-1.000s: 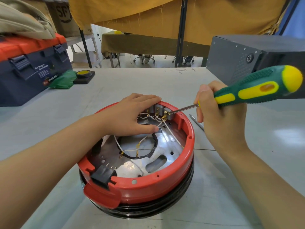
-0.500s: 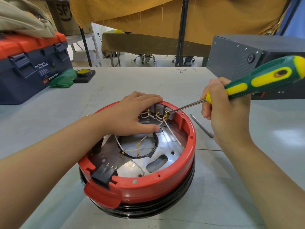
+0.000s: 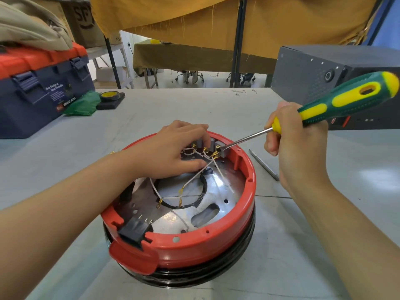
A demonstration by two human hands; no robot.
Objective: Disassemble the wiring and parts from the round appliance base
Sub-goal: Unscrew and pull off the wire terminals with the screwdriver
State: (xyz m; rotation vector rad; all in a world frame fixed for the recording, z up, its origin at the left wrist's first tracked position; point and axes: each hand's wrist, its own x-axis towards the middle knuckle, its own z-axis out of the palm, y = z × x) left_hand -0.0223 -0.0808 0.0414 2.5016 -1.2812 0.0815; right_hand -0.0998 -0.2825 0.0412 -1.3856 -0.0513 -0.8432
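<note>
- The bench (image 3: pixel 303 245) is pale grey and smooth, with a thin seam line running right from the base and faint pen marks near its far edge.
- Beyond the far edge, mustard cloth (image 3: pixel 270 24) hangs from above; a second table draped in olive cloth (image 3: pixel 194 57) stands farther back, with wheeled chair bases under it on a light floor.
- At far left a navy toolbox (image 3: pixel 41 94) with a red lid sits on the bench; its label reads "WING BOX", the smaller print above it too fine to read. A beige bag (image 3: pixel 28 24) lies on the lid.
- A cardboard box (image 3: pixel 84 20) behind shows the letters "SF".
- Beside the toolbox lie a green cloth (image 3: pixel 83 105) and a tape roll (image 3: pixel 109 95) on a dark pad.
- A grey metal case (image 3: pixel 324 72) stands at far right.
- The round base (image 3: pixel 216 245), red rim over a black ring, sits mid-bench just before the person, open side up, white wires (image 3: pixel 194 178) with brass terminals loose over its metal plate.
- The left hand (image 3: pixel 173 150) rests at the far inner rim, fingers curled on the grey terminal block (image 3: pixel 218 146).
- The right hand (image 3: pixel 296 144) holds its grip closed round a green-and-yellow screwdriver (image 3: pixel 346 100), tip at that block.
- A slim metal rod (image 3: pixel 264 165) lies on the bench just right of the base.
</note>
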